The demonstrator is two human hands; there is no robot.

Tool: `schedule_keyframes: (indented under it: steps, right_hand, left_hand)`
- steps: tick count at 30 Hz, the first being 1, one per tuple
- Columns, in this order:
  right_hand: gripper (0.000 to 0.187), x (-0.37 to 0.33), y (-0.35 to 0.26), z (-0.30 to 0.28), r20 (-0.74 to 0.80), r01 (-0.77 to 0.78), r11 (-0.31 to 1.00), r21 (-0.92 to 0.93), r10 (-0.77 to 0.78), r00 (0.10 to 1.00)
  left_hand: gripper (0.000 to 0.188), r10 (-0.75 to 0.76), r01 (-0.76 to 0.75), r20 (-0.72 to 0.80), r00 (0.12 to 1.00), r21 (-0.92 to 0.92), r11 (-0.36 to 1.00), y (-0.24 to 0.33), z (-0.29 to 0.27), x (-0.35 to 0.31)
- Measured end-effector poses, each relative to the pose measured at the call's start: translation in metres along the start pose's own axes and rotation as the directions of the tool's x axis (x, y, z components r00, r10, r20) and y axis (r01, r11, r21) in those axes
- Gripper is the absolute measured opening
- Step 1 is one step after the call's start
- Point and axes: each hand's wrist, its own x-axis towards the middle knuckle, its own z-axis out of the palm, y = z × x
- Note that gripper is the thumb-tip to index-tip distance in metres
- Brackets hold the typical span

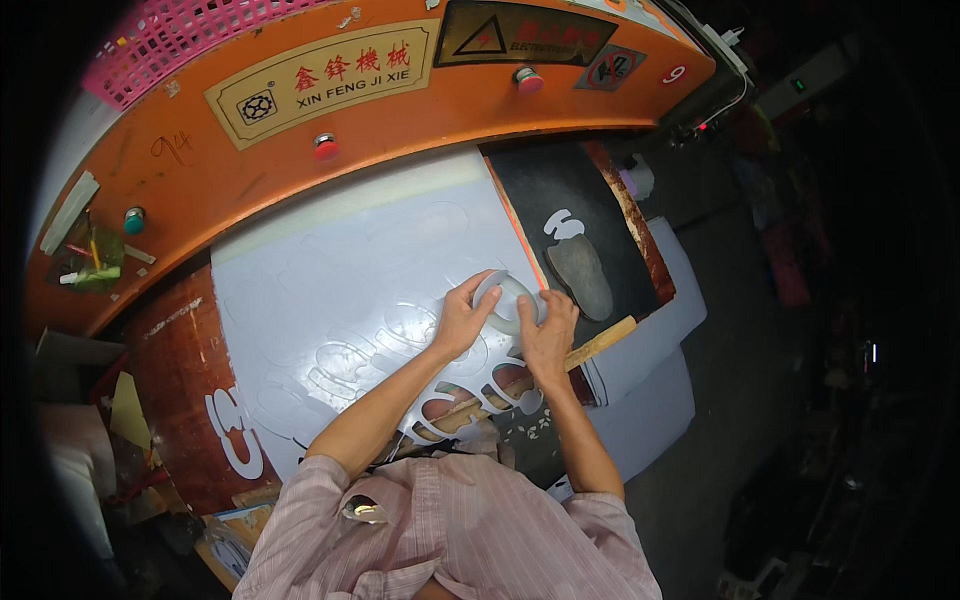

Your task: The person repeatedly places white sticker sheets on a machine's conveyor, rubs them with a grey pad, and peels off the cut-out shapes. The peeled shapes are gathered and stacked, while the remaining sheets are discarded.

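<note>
While left hand (463, 318) and right hand (548, 338) pinch a pale curved piece (489, 287) between them, it sits near the right edge of the grey sheet (330, 250), beside the black board (540, 180). Sheet: spreading leftward. Orange beam (430, 122): along far side, with lettered gold plate (320, 82) and black warning plate (525, 33).

Bright glare on the pale sheet (345, 300), gloom at right, fisheye-bowed edges, black corners

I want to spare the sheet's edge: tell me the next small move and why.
Probably ease the curved piece slightly left: it sits near the right edge of the sheet, with the left hand and right hand at either side.
</note>
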Motion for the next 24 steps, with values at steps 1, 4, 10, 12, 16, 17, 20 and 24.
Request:
schedule_keyframes:
  steps: [1, 4, 10, 12, 16, 17, 20, 24]
  right_hand:
    - [0.046, 0.005, -0.004, 0.004, 0.058, 0.010, 1.000, -0.014, -0.009, 0.998]
    - [0.043, 0.013, -0.007, 0.021, 0.167, 0.050, 0.997, 0.052, -0.058, 0.984]
    - [0.042, 0.012, 0.014, 0.038, 0.140, 0.085, 0.991, 0.108, -0.100, 0.985]
    - [0.041, 0.014, 0.020, 0.043, 0.126, 0.090, 0.987, 0.132, -0.107, 0.986]
    - [0.040, 0.023, 0.024, 0.052, 0.128, 0.088, 0.989, 0.118, -0.103, 0.986]
    - [0.041, 0.024, 0.023, 0.053, 0.101, 0.088, 0.990, 0.113, -0.100, 0.990]
    - [0.039, 0.020, 0.016, 0.050, 0.082, 0.142, 0.985, 0.096, -0.150, 0.985]
    - [0.035, 0.004, -0.002, 0.031, 0.310, 0.143, 0.984, 0.104, -0.168, 0.936]
  left_hand:
    - [0.037, 0.046, -0.046, -0.010, 0.999, -0.040, 0.998, 0.002, 0.002, 0.002]
    - [0.037, -0.006, 0.003, -0.048, 0.999, -0.062, 0.998, 0.008, 0.004, 0.004]
    - [0.048, 0.041, 0.017, -0.409, 0.911, 0.138, 0.990, 0.051, -0.048, 0.016]
    - [0.053, 0.151, -0.030, -0.451, 0.880, 0.265, 0.964, 0.090, -0.086, 0.016]
    - [0.053, 0.400, -0.223, -0.496, 0.771, 0.378, 0.899, 0.172, -0.159, 0.018]
    - [0.049, 0.454, -0.285, -0.468, 0.758, 0.388, 0.876, 0.184, -0.172, 0.017]
    - [0.035, 0.488, -0.171, -0.458, 0.743, 0.576, 0.800, 0.186, -0.191, -0.001]
    - [0.033, 0.560, -0.181, -0.181, 0.809, 0.829, 0.529, 0.127, -0.159, -0.029]
